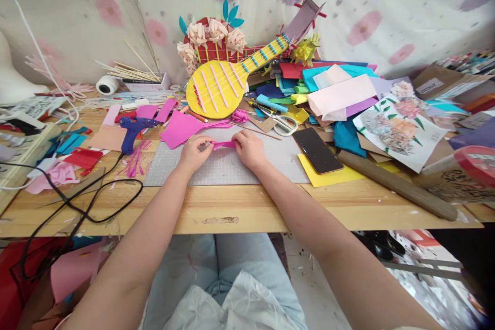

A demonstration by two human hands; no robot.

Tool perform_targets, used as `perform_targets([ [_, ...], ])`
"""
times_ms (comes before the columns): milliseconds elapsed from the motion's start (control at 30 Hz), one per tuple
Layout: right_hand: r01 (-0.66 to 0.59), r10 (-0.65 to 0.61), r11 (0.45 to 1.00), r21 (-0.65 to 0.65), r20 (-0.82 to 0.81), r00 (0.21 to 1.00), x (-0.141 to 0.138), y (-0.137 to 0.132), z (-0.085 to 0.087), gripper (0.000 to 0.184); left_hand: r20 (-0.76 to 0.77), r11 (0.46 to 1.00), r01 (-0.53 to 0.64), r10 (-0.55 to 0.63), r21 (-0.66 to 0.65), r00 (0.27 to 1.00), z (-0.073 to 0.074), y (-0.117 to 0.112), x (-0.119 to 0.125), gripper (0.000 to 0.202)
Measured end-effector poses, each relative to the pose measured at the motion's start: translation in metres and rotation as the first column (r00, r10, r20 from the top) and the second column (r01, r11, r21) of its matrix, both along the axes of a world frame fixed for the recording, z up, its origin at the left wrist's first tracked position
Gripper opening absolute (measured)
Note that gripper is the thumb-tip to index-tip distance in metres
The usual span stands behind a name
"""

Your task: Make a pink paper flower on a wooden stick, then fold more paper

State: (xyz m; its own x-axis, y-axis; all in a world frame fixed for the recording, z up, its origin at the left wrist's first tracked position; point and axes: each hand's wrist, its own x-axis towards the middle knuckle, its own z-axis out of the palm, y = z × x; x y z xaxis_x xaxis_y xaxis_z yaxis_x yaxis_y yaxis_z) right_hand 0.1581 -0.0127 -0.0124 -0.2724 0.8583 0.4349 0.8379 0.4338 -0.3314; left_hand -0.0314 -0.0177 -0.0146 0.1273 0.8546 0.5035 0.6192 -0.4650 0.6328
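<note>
Between my two hands a narrow strip of magenta paper (223, 145) is stretched just over the grey cutting mat (209, 172). My left hand (196, 152) pinches its left end between thumb and fingers. The right end is gripped by my right hand (250, 148), whose fingers curl over it and partly hide it. Beyond my left hand lie larger magenta paper pieces (181, 129). A small rolled magenta paper flower (240, 115) lies past the strip, near a pair of scissors (285, 125).
A yellow paper lute (216, 87) leans at the back. The blue glue gun (133, 131) stands left, its black cord (116, 211) looping over the table edge. A phone (317, 150), a wooden stick (398, 185) and stacked coloured paper (340, 95) lie right.
</note>
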Motion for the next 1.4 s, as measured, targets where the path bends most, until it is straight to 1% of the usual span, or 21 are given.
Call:
perform_targets([
  [100, -0.019, 0.019, 1.0, 0.014, 0.015, 1.0, -0.001, -0.001, 0.001, 0.023, -0.03, 1.0, 0.001, -0.001, -0.021, 1.0, -0.001, 0.001, 0.003, 0.013],
  [167, -0.044, 0.043, 0.997, 0.069, 0.019, 0.999, -0.003, -0.003, 0.002, 0.028, -0.021, 0.997, -0.023, 0.021, -0.068, 1.0, -0.002, 0.002, 0.008, 0.011],
  [267, -0.116, 0.109, 0.981, 0.155, 0.051, 0.993, -0.006, -0.006, 0.003, 0.036, 0.037, 0.989, -0.081, 0.086, -0.125, 0.996, -0.005, 0.004, 0.015, 0.009],
  [367, -0.189, 0.173, 0.965, 0.18, 0.101, 0.98, -0.009, -0.007, 0.002, 0.028, 0.087, 0.983, -0.114, 0.127, -0.143, 0.988, -0.008, 0.006, 0.02, 0.008],
  [433, -0.203, 0.184, 0.962, 0.185, 0.111, 0.977, -0.009, -0.006, 0.0, 0.024, 0.102, 0.981, -0.143, 0.158, -0.133, 0.982, -0.009, 0.005, 0.023, 0.007],
  [500, -0.199, 0.182, 0.965, 0.172, 0.105, 0.978, -0.008, -0.004, -0.001, 0.023, 0.092, 0.98, -0.174, 0.183, -0.094, 0.979, -0.009, 0.004, 0.024, 0.004],
  [633, -0.176, 0.17, 0.976, 0.128, 0.059, 0.984, -0.006, 0.001, -0.003, 0.023, -0.018, 0.976, -0.218, 0.218, 0.011, 0.976, -0.009, 0.002, 0.024, 0.004],
  [767, -0.158, 0.158, 0.985, 0.073, 0.007, 0.987, -0.002, 0.005, -0.005, 0.024, -0.173, 0.966, -0.259, 0.259, 0.025, 0.95, -0.011, 0.0, 0.021, 0.006],
  [833, -0.165, 0.165, 0.986, 0.034, -0.003, 0.986, 0.001, 0.006, -0.005, 0.025, -0.218, 0.96, -0.278, 0.279, 0.035, 0.935, -0.012, 0.0, 0.019, 0.008],
  [867, -0.174, 0.174, 0.985, 0.015, -0.006, 0.985, 0.002, 0.005, -0.005, 0.026, -0.229, 0.958, -0.283, 0.288, 0.053, 0.93, -0.011, -0.001, 0.019, 0.011],
  [900, -0.183, 0.183, 0.983, -0.004, -0.011, 0.983, 0.003, 0.005, -0.005, 0.026, -0.24, 0.958, -0.276, 0.287, 0.081, 0.927, -0.01, -0.002, 0.019, 0.016],
  [967, -0.196, 0.196, 0.98, -0.033, -0.025, 0.98, 0.005, 0.004, -0.005, 0.024, -0.28, 0.969, -0.204, 0.236, 0.137, 0.931, -0.007, -0.004, 0.019, 0.019],
  [1033, -0.197, 0.195, 0.979, -0.053, -0.047, 0.98, 0.006, 0.003, -0.005, 0.019, -0.34, 0.982, -0.103, 0.151, 0.156, 0.928, -0.004, -0.006, 0.021, 0.013],
  [1100, -0.194, 0.189, 0.979, -0.066, -0.073, 0.979, 0.006, 0.003, -0.007, 0.013, -0.384, 0.989, -0.036, 0.089, 0.143, 0.919, -0.003, -0.007, 0.021, 0.008],
  [1200, -0.209, 0.201, 0.975, -0.072, -0.104, 0.974, 0.007, 0.004, -0.009, 0.011, -0.393, 0.99, 0.014, 0.042, 0.137, 0.918, 0.0, -0.01, 0.021, 0.01],
  [1300, -0.228, 0.217, 0.971, -0.066, -0.143, 0.966, 0.008, 0.006, -0.01, 0.011, -0.39, 0.985, 0.069, -0.002, 0.158, 0.921, 0.003, -0.013, 0.021, 0.013],
  [1400, -0.237, 0.222, 0.97, -0.06, -0.186, 0.957, 0.01, 0.008, -0.012, 0.012, -0.407, 0.984, 0.078, -0.005, 0.163, 0.913, 0.004, -0.012, 0.02, 0.013],
])
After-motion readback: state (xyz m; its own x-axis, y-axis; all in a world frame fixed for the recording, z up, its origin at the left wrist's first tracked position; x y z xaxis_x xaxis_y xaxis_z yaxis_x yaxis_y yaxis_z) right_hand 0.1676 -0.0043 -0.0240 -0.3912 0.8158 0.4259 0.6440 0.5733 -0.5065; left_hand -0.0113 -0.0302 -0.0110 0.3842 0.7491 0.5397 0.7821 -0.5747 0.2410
